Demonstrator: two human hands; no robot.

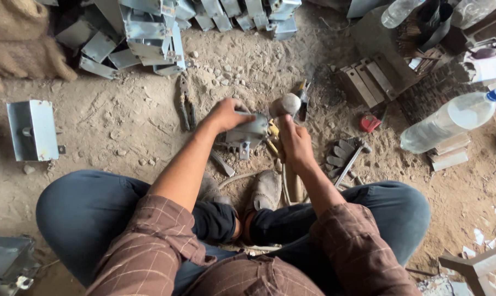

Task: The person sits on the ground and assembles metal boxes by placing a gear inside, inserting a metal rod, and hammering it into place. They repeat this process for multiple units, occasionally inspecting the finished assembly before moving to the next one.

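Left hand (226, 115) is closed over a grey metal bracket (249, 131) on the dirt between the feet; a hammer (285, 104) is gripped by the right hand (295, 140). A clear plastic bottle (450, 121) with a blue cap is seen lying at the right.

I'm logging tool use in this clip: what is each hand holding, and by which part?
The left hand grips a grey metal bracket by its top edge. The right hand holds a hammer by the handle, below the head.
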